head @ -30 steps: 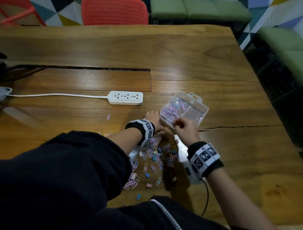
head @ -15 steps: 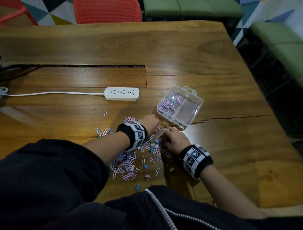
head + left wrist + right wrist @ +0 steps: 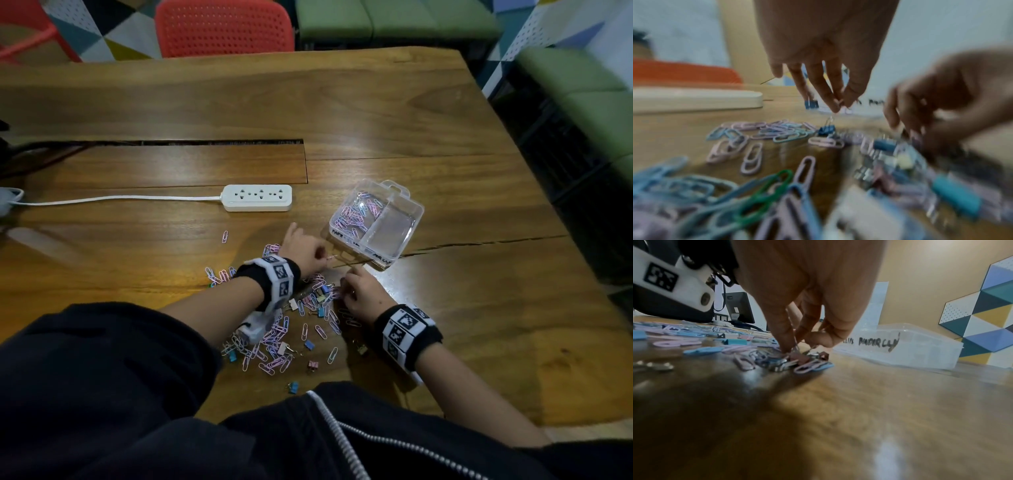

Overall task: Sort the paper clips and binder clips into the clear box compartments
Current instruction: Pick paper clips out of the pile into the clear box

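The clear box [image 3: 407,205] stands on the wooden table, its left compartment full of pastel paper clips [image 3: 356,214] and its right compartment bare. Handwritten labels mark the front wall of the box [image 3: 910,350]. A mixed pile of clips [image 3: 274,339] lies near me. At the pile's far edge my left hand [image 3: 320,255] pinches a pink paper clip [image 3: 839,102] between thumb and forefinger. A blue binder clip [image 3: 826,129] stands right under those fingertips. My right hand [image 3: 344,284] reaches down into the pile and pinches the wire handle of a pink binder clip [image 3: 799,358].
A white power strip [image 3: 257,198] with its cord lies left of the box. One stray paper clip [image 3: 224,236] sits apart from the pile. A crack [image 3: 479,244] runs through the table on the right. A red chair [image 3: 222,27] stands behind the far edge.
Both hands have drawn back from the box's front edge to the pile. The left now pinches a clip and the right has gone down onto a binder clip.
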The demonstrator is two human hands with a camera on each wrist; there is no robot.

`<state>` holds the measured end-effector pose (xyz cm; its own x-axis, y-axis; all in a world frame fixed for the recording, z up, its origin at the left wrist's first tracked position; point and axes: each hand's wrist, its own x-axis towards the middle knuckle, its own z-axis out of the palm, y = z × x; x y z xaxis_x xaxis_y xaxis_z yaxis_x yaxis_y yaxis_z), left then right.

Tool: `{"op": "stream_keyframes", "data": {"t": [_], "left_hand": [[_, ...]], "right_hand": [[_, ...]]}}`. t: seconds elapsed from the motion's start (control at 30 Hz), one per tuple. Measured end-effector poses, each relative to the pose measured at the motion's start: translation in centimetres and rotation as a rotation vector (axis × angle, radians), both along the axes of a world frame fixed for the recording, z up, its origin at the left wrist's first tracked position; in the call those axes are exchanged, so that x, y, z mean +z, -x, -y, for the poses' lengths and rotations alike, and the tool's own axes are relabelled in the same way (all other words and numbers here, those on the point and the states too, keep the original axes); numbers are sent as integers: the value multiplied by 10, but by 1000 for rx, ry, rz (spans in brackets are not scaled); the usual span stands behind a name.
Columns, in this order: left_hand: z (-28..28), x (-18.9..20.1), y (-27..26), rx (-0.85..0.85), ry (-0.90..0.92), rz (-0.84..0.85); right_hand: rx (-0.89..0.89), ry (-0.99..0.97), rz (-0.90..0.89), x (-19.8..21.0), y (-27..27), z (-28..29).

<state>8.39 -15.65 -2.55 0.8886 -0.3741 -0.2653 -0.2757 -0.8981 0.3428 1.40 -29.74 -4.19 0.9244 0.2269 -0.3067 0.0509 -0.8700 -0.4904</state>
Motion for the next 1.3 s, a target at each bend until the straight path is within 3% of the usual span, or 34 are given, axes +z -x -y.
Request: {"op": "stream_keyframes", "data": {"t": [0.13, 0.23, 0.33, 0.47, 0.57, 0.73, 0.83, 0.9, 1.03, 1.1, 1.23, 1.3], "left_hand": [[-15, 2, -1, 238, 326, -357], [-23, 5, 1, 307, 384, -311], [-33, 6, -1, 464, 570, -337], [-52, 9, -1, 704, 856, -739], [-59, 8, 5, 729, 897, -809], [-54, 6, 13, 699, 934, -959], [-45, 8, 13, 776, 1001, -1043], [-34, 5, 8, 719, 888, -906], [-16, 1, 11, 132, 137, -294], [-15, -5, 12, -67, -89, -113], [-15, -12, 16, -154, -123, -14], [-15, -14, 19, -190, -132, 5]], "right_hand": [[-38, -54, -53, -1, 6, 1], [-119, -128, -69, 2, 5, 1], [-270, -236, -92, 3, 5, 2], [-447, -410, -131, 0, 9, 2], [-492, -436, -131, -3, 10, 2], [-556, -739, -251, 2, 12, 4], [-698, -888, -306, 9, 9, 2], [-830, -1002, -371, 14, 7, 2], [-960, -1225, -437, 21, 5, 5], [-945, -1228, -493, 21, 7, 6], [-894, -1073, -603, 18, 13, 5], [-786, -868, -543, 15, 15, 3]]}}
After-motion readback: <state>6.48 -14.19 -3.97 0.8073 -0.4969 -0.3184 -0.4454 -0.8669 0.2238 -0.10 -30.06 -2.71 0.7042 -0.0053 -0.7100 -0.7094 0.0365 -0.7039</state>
